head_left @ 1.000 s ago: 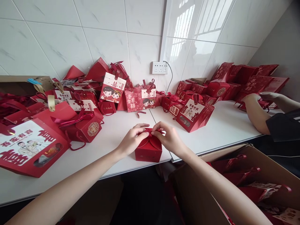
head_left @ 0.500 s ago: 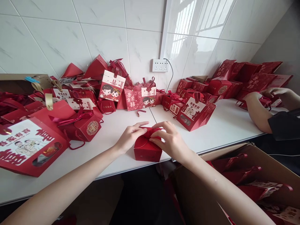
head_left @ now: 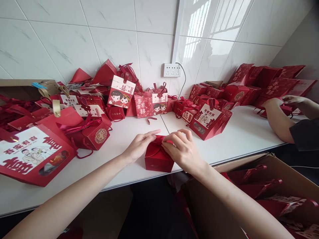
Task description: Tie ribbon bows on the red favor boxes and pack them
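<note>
A small red gift box [head_left: 158, 163] with overlapping curved flaps on top stands near the table's front edge, between my hands. At its upper left, my left hand [head_left: 137, 146] grips the top edge, thumb on the lid and index finger stretched along the back. My right hand [head_left: 183, 149] is closed at the upper right, thumb and fingertips pinching the red top flaps. What lies under these fingertips is partly hidden. Behind the box, a short loose red strap [head_left: 151, 119] lies on the table.
Finished red gift boxes crowd the left, including a large one [head_left: 27, 152] and one with a ribbon [head_left: 91, 134]. Another box [head_left: 206, 120] stands right. A carton [head_left: 261, 162] of red bags sits below the edge. Another person's hands [head_left: 281, 103] work at far right.
My right hand's fingers have drawn closer together over the top flaps. My left hand stays on the box's left edge. The whole view has shifted slightly.
</note>
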### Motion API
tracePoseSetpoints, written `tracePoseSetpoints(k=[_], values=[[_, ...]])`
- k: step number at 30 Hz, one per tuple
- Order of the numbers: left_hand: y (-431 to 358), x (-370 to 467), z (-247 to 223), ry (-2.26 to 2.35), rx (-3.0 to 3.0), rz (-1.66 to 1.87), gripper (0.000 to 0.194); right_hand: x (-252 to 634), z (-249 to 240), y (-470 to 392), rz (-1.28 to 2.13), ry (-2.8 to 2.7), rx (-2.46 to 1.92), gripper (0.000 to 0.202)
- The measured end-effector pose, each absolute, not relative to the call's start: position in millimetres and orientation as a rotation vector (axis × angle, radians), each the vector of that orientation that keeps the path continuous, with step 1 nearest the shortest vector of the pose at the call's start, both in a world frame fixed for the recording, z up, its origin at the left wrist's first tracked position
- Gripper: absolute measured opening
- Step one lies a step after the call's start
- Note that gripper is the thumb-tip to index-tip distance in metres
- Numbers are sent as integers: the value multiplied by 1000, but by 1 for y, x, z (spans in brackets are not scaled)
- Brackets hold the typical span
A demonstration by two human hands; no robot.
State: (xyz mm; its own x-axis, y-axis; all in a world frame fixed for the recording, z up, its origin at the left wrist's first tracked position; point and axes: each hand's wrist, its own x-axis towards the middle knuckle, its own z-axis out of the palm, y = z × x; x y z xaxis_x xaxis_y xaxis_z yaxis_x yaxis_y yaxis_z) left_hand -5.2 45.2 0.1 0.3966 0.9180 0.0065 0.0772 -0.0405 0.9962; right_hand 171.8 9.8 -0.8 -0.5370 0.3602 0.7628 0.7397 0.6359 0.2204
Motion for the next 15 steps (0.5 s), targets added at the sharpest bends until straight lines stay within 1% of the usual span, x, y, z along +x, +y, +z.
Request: tracePoseSetpoints(k=[3, 9, 13, 15], values=[[45, -7, 0, 969, 1489, 881, 46, 173, 1, 11, -731, -2202, -818, 22], [44, -10, -1, 1012, 1561, 877, 44, 177, 4, 17, -723, -2251, -777, 20], [46, -16, 1, 1034, 1647, 911, 34, 183, 6, 20, -742, -2272, -758, 18], [46, -20, 3, 1055, 1722, 906, 34, 187, 8, 20, -752, -2288, -765, 18]])
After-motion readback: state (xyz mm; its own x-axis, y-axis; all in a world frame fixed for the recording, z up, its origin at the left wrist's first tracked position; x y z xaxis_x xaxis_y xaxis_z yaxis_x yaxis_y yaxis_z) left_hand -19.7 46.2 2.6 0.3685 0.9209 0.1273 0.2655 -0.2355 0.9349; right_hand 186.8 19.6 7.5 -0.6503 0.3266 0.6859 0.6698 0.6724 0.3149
